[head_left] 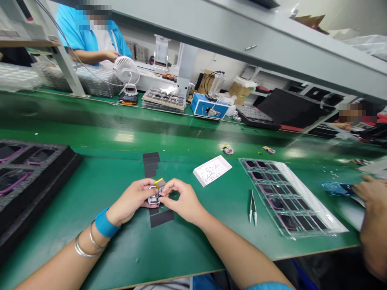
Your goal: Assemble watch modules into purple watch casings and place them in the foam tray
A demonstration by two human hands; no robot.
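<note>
My left hand (pixel 128 203) holds a small opened electronic device, like a smartwatch case (pixel 155 195), with a pale purple rim and bare inner parts. From its top sticks out a grey piece with a yellow edge (pixel 159 183), perhaps a battery. At the case's right edge the thumb and index finger of my right hand (pixel 186 201) are pinched together; what sits between them is too small to tell. Dark rectangular strips (pixel 150 163) lie behind my hands, and another dark strip (pixel 162 218) is just below them. White-tipped tweezers (pixel 252 208) rest to the right.
A white tray (pixel 211 170) holds tiny pieces. Right of it, a clear blister tray (pixel 282 233) carries purple-rimmed parts. Black foam (pixel 65 161) with similar parts stands left. Two small units (pixel 227 150) lie farther back. A co-worker's hand (pixel 367 193) works at the right; another person stands behind a fan (pixel 126 70).
</note>
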